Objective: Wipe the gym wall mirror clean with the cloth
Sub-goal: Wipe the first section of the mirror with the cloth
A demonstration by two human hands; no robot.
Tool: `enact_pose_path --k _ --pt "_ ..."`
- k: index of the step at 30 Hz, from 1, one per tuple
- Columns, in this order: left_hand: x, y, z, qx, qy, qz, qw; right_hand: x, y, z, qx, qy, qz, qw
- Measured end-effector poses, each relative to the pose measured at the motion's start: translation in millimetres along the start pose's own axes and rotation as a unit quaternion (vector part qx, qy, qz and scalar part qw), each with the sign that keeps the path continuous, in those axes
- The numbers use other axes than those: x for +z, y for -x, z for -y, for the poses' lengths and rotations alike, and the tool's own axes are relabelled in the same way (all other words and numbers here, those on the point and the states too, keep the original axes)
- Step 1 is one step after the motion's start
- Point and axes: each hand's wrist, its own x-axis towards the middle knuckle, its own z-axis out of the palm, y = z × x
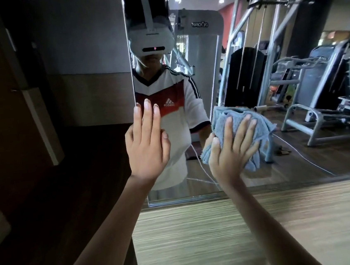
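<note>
The wall mirror (302,162) fills the right and centre of the head view, its left edge running down from the top near the middle. My right hand (232,148) presses a crumpled light blue cloth (222,118) flat against the glass low down, fingers spread over it. My left hand (146,139) rests flat and empty on the glass at the mirror's left edge, fingers up and slightly apart. The mirror reflects a person in a white and red jersey and the gym behind.
A wooden panel (223,235) runs below the mirror's bottom edge. Dark wall panels (39,125) stand left of the mirror. Reflected weight machines (292,66) and a white cable on the floor show in the glass.
</note>
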Motion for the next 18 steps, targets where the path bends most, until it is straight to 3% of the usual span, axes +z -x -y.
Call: enact_pose_path --k 3,6,9,11,13,16,18 --pt "1.2 -0.9 1.2 0.001 -0.003 -0.003 1.0 7.0 18.5 33.0 -0.007 -0.029 0.007 1.0" --pt "1.1 0.5 2.6 0.015 -0.006 -0.007 1.0 4.6 69.0 25.7 -0.125 -0.032 0.086 0.988" --pt "0.4 -0.1 4.4 0.018 -0.014 -0.011 1.0 -3.4 97.5 -34.7 -0.223 0.005 0.134 0.966" --pt "0.6 0.3 2.7 0.012 -0.012 -0.012 1.0 -11.8 89.7 -76.4 -0.171 0.029 0.121 0.977" --pt "1.4 0.3 0.5 0.005 -0.012 -0.012 1.0 -13.6 62.9 -92.9 -0.047 0.038 0.085 0.995" --pt "1.9 0.1 -1.1 -0.004 -0.009 -0.004 1.0 -8.0 12.2 -54.9 0.096 0.016 0.023 0.995" --pt "1.4 -0.2 -1.1 -0.006 -0.007 0.001 1.0 -4.4 -7.0 -14.0 0.119 -0.015 0.008 0.993"
